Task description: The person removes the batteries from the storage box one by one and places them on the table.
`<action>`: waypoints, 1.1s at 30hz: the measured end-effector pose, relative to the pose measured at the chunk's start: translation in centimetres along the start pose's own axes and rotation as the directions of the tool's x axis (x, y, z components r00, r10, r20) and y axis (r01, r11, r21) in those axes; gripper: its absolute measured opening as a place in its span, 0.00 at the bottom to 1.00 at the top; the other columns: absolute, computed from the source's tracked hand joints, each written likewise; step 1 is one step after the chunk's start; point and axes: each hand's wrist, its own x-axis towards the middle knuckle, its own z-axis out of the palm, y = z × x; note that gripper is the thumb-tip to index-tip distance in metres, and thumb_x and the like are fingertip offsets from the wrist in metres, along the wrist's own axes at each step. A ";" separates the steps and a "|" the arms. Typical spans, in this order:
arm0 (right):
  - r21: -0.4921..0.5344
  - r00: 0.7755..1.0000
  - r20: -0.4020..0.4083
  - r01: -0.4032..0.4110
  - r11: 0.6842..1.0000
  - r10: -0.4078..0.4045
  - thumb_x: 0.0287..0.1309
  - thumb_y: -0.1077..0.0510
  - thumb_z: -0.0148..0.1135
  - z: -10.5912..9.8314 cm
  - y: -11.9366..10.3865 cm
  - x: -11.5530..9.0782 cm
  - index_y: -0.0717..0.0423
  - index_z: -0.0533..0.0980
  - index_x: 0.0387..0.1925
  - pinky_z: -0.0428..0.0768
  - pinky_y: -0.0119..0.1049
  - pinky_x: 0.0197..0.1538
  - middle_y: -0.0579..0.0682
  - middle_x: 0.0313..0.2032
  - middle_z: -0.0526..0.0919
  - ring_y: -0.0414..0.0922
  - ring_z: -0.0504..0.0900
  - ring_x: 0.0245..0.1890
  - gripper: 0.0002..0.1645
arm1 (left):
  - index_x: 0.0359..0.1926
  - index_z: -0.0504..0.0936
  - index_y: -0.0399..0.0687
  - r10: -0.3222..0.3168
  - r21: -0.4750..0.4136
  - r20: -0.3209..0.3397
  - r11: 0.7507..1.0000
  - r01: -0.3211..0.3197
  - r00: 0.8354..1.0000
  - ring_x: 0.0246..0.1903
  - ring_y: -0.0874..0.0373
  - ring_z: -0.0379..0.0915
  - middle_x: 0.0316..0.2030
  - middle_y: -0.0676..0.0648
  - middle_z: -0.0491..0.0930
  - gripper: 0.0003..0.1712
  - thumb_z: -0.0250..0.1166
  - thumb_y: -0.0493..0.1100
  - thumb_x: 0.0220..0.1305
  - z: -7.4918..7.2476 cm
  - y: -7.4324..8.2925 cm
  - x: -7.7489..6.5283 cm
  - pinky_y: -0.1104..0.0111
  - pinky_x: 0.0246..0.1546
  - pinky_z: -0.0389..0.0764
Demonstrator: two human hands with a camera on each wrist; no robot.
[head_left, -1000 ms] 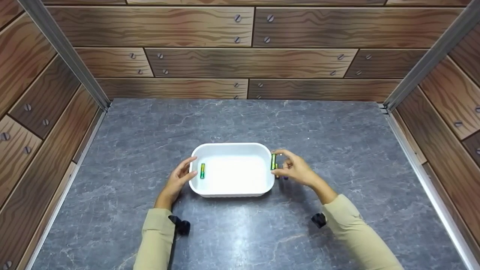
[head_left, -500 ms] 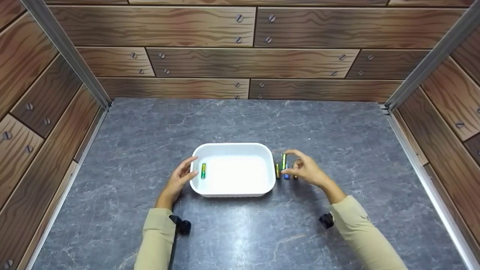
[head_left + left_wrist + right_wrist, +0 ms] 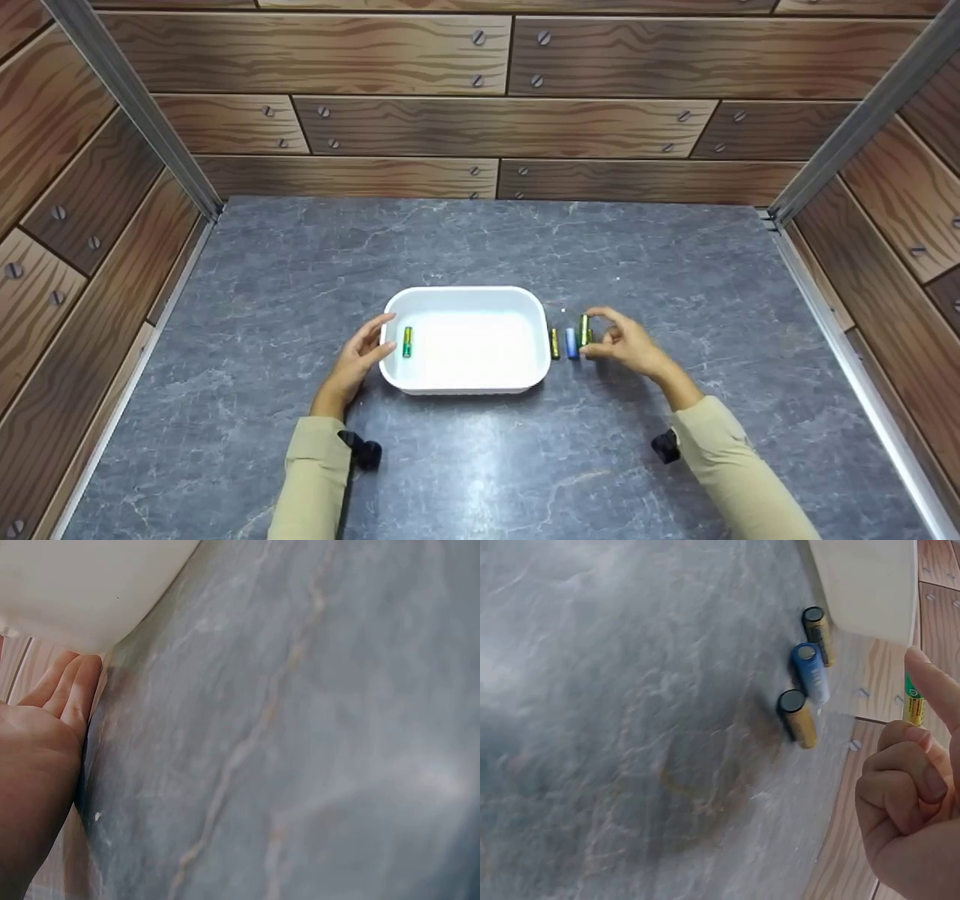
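Observation:
A white plastic tub [image 3: 472, 381] sits on the table, and a green-and-yellow battery [image 3: 407, 342] lies inside near its left wall. My left hand [image 3: 358, 364] grips the tub's left side, thumb and forefinger at the rim; in the left wrist view, other fingers [image 3: 81, 690] reach along the outer wall. Between thumb and forefinger, my right hand [image 3: 630, 345] pinches another green-and-yellow battery [image 3: 913, 701], right of the tub. Below it on the table are a gold-and-black battery [image 3: 819, 636], a blue battery [image 3: 811, 673] and a second gold-and-black battery [image 3: 798, 718], spaced in a row.
The grey marbled table [image 3: 480, 465] is bounded by wood-patterned walls [image 3: 480, 124] at the back and both sides. Metal rails [image 3: 862, 375] run along the side edges. The row's leftmost battery lies close by the tub's right wall.
My right hand has moved to the right, away from the tub's rim, still pinching its battery. Batteries on the table came into fuller view. My left hand and the tub have stayed put.

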 end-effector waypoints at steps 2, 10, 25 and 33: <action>-0.006 1.000 0.001 -0.007 1.000 0.007 0.47 0.65 0.72 -0.1 0.3 -0.1 0.68 0.66 0.60 0.59 0.23 0.20 0.38 0.13 0.63 0.30 0.59 0.13 0.38 | 0.68 0.65 0.43 -0.001 0.003 -0.001 1.000 0.001 1.000 0.69 0.46 0.62 0.69 0.36 0.64 0.32 0.61 0.35 0.64 0.0 0.0 0.0 0.81 0.54 0.70; -0.005 1.000 -0.001 -0.017 1.000 0.017 0.47 0.65 0.72 -0.3 1.5 -0.4 0.69 0.66 0.59 0.58 0.23 0.20 0.37 0.12 0.62 0.29 0.58 0.13 0.38 | 0.69 0.64 0.41 -0.006 -0.009 0.008 1.000 0.006 1.000 0.69 0.44 0.62 0.69 0.35 0.64 0.31 0.59 0.33 0.65 0.1 0.2 0.0 0.81 0.52 0.71; -0.058 0.995 0.028 -0.089 0.994 0.091 0.49 0.65 0.71 -1.3 4.2 -0.7 0.68 0.64 0.60 0.62 0.24 0.21 0.38 0.13 0.63 0.30 0.61 0.13 0.38 | 0.69 0.63 0.40 0.006 -0.026 0.020 1.000 -0.005 1.000 0.69 0.43 0.61 0.69 0.34 0.63 0.32 0.60 0.33 0.64 -0.1 0.1 -0.1 0.80 0.52 0.71; -0.081 0.994 0.017 -0.108 0.991 0.110 0.49 0.64 0.70 -1.6 4.8 -0.7 0.66 0.66 0.59 0.62 0.24 0.21 0.39 0.14 0.65 0.30 0.63 0.13 0.36 | 0.69 0.64 0.39 0.003 -0.025 0.011 1.000 -0.003 1.000 0.70 0.42 0.60 0.69 0.34 0.63 0.31 0.59 0.33 0.65 0.0 0.2 -0.1 0.83 0.53 0.70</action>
